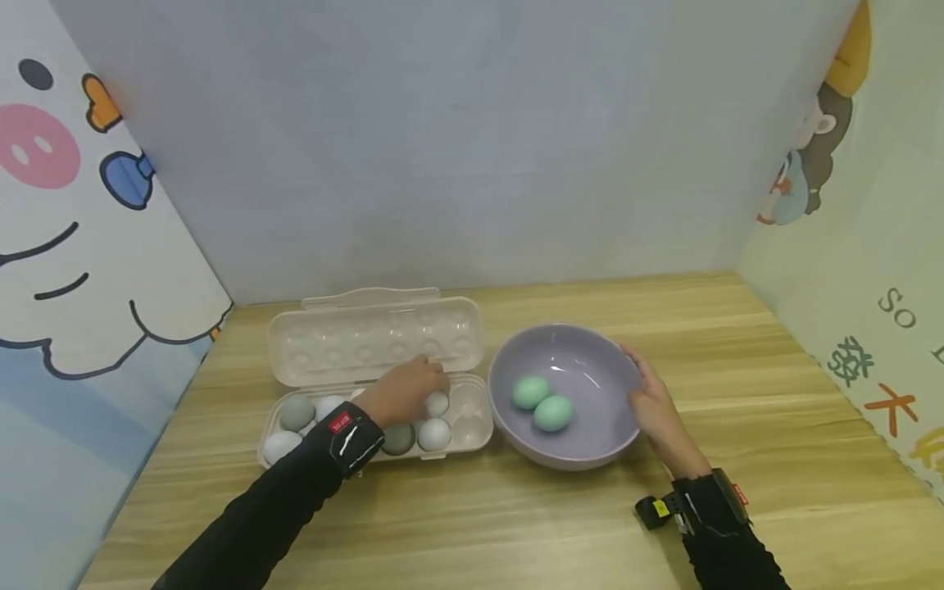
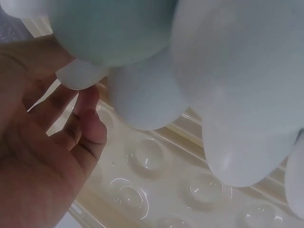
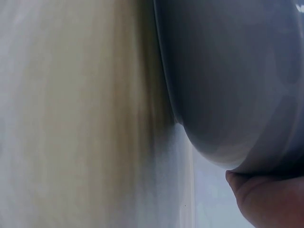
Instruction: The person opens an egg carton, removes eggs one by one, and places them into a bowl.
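An egg carton lies with its lid folded back, holding several white and grey-green eggs. My left hand reaches over it, thumb and fingers around a white egg in the back row. Beside that egg sit another white egg and a grey-green egg. To the carton's right stands a purple bowl with two mint-green eggs inside. With my right hand I grip the bowl's right rim; in the right wrist view only part of that hand shows against the bowl's outside.
At the carton's right end, cups without eggs lie close to the bowl. Everything stands on a wood-grain table. A grey wall rises behind, with cartoon-printed panels at left and right.
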### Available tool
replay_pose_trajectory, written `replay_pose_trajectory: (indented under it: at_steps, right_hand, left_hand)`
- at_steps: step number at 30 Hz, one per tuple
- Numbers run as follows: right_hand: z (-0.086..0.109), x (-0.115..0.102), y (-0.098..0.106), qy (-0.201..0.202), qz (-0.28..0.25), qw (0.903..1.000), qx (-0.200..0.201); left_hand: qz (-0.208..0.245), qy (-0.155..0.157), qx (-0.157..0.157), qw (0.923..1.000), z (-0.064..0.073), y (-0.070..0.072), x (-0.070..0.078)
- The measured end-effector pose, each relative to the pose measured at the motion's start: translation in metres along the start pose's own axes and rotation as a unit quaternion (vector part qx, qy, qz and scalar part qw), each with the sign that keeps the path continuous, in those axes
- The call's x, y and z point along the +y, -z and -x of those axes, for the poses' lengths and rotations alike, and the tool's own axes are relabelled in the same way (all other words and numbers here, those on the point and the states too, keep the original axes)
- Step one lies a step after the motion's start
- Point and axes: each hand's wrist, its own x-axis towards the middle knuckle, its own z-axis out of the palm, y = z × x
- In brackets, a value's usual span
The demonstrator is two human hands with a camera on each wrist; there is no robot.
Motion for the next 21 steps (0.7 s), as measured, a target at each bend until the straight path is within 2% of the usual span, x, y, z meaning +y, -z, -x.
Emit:
replay_pose_trajectory:
  at_steps: [4,7,10,14,16,21]
  right_hand:
    - [-0.001,0.001,0.0,0.005,-0.001,1.0,0.0]
    - [-0.001,0.0,0.0,0.003,0.001,1.0,0.003]
    - [-0.002,0.0,0.0,-0.005,0.004,1.0,0.006]
    - [-0.001,0.0,0.0,-0.015,0.005,0.9998,0.007]
    - [-0.001,0.0,0.0,-0.015,0.005,0.9998,0.007]
    - [-0.001,-0.001,0.0,-0.012,0.005,0.9999,0.006]
  left_hand:
    - [-0.006,0.024,0.001,0.9997,0.001,0.006,0.003]
    - [-0.021,0.033,0.02,0.999,0.002,0.012,0.003]
    - [-0.022,0.019,0.059,0.9978,0.0,0.018,0.004]
    - [0.011,-0.001,0.097,0.9952,-0.004,0.028,0.007]
    - [0.025,-0.006,0.106,0.994,-0.008,0.032,0.01]
    - [0.045,-0.005,0.105,0.9934,-0.022,0.041,0.019]
